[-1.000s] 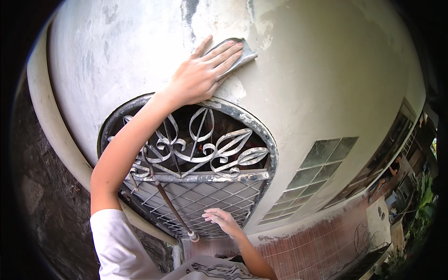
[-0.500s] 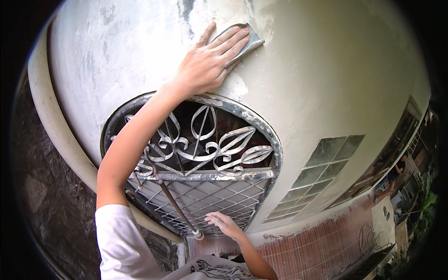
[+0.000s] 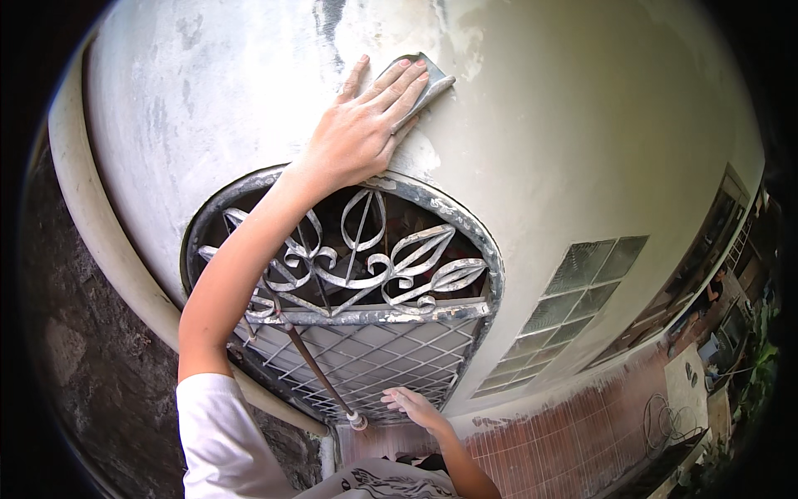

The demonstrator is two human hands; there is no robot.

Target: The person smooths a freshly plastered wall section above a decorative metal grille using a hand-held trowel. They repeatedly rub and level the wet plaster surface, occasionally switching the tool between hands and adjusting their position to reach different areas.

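My left hand [image 3: 357,133] lies spread against the pale plastered wall [image 3: 582,100], pressing a curled grey abrasive sheet [image 3: 436,82] beside a patch of peeling paint. Beneath that arm is an arched window with a scrolled metal grille [image 3: 366,270], its white paint flaking over grey, with diamond lattice [image 3: 407,349] below. My right hand [image 3: 411,406] is held low in front of the lattice, fingers loosely apart and dusted white, with nothing visible in them. A brown rod [image 3: 316,370] with a white end fitting stands out against the lattice to its left.
A pale pipe [image 3: 104,224] curves along the left, beside dark rough ground or masonry [image 3: 66,333]. To the right are a glass-block window [image 3: 573,291], a long dark opening [image 3: 698,245], reddish tiles [image 3: 565,432], coiled cable [image 3: 665,420], green plants [image 3: 752,374] and assorted clutter.
My left hand slid the sheet up and right, then slightly back down and left, ending a little higher than a second ago. My right hand shifted slightly right and down.
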